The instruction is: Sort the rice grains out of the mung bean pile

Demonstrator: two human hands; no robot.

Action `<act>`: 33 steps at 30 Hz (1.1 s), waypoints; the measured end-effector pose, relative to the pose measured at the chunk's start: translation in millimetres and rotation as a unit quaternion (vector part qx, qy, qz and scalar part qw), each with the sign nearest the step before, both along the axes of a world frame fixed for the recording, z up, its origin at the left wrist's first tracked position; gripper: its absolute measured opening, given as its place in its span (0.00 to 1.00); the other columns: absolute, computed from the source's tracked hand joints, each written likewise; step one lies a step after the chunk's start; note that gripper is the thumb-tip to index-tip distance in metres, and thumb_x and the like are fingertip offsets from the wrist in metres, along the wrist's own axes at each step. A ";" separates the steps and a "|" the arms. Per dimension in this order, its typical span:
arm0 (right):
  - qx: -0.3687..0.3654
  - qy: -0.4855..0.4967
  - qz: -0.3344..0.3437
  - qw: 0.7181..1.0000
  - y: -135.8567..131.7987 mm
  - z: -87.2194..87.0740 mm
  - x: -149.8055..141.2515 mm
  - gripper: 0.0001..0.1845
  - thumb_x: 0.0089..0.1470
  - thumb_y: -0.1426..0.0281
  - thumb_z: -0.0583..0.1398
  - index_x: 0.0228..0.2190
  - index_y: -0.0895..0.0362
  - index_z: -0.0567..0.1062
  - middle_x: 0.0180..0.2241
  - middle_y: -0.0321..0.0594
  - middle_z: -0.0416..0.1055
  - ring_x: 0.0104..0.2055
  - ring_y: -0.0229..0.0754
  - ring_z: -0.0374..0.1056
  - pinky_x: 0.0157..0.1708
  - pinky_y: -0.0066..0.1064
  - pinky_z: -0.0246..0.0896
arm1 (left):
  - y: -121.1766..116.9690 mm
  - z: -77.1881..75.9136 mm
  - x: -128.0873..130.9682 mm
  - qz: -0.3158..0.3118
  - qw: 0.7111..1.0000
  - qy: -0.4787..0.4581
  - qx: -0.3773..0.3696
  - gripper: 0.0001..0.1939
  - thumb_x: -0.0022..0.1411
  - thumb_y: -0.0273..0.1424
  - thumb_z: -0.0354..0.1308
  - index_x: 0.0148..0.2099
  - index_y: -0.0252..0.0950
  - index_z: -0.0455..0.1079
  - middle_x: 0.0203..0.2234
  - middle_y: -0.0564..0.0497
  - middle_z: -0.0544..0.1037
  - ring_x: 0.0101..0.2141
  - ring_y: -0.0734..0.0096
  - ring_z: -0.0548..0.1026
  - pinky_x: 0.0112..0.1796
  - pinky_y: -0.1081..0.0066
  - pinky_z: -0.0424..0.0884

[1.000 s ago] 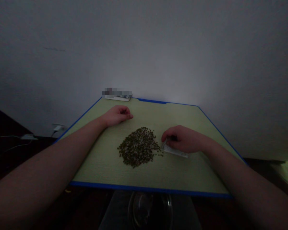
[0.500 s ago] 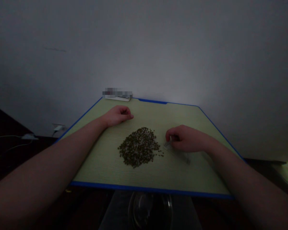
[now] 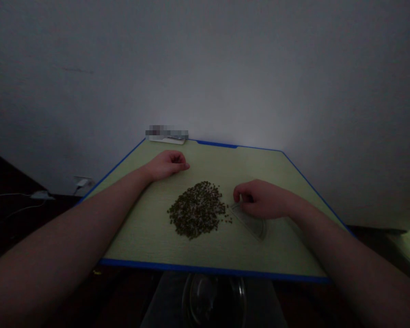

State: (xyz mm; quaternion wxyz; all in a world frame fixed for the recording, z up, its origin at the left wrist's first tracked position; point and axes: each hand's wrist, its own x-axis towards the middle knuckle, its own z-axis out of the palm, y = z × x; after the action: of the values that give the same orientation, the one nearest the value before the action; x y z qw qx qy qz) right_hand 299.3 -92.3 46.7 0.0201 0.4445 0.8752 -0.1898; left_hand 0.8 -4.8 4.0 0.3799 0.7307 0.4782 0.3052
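Note:
A pile of small green-brown grains (image 3: 196, 212) lies in the middle of the tabletop, with a few loose ones at its right edge. To the right of them is a clear plastic protractor (image 3: 254, 227), low against the table, its curved edge facing the front. My right hand (image 3: 259, 198) covers its upper part, fingers curled and thumb at its edge; the exact grip is partly hidden. My left hand (image 3: 168, 165) rests on the table beyond the pile to the left, loosely closed, thumb forward, with nothing visible in it.
The table (image 3: 150, 241) has a blue rim. A white flat object (image 3: 169, 140), partly blurred out, sits at the far left corner by the wall. Below the front edge, a round glass-like vessel (image 3: 215, 300) stands between my legs. Cables and a plug (image 3: 84, 182) are at left.
My right hand has shifted slightly left. The protractor, tilted up before, now lies flatter and shows more of its face. My left hand and the pile have stayed put.

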 end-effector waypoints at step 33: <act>-0.016 -0.016 -0.044 0.999 -3.9 0.1 -8.3 0.13 0.42 0.75 0.55 0.33 0.57 0.74 0.24 0.37 0.71 0.24 0.36 0.63 0.22 0.26 0.50 | 1.6 -1.0 -0.2 0.004 1.000 0.004 0.002 0.14 0.48 0.39 0.61 0.27 0.35 0.63 0.15 0.59 0.63 0.17 0.80 0.59 0.20 0.75 0.54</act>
State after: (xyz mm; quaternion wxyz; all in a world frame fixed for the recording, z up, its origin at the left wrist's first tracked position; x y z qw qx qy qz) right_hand 291.0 -96.2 46.8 0.0331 0.4853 0.8513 -0.1968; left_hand 0.6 -3.2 3.0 0.3753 0.7308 0.4820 0.3046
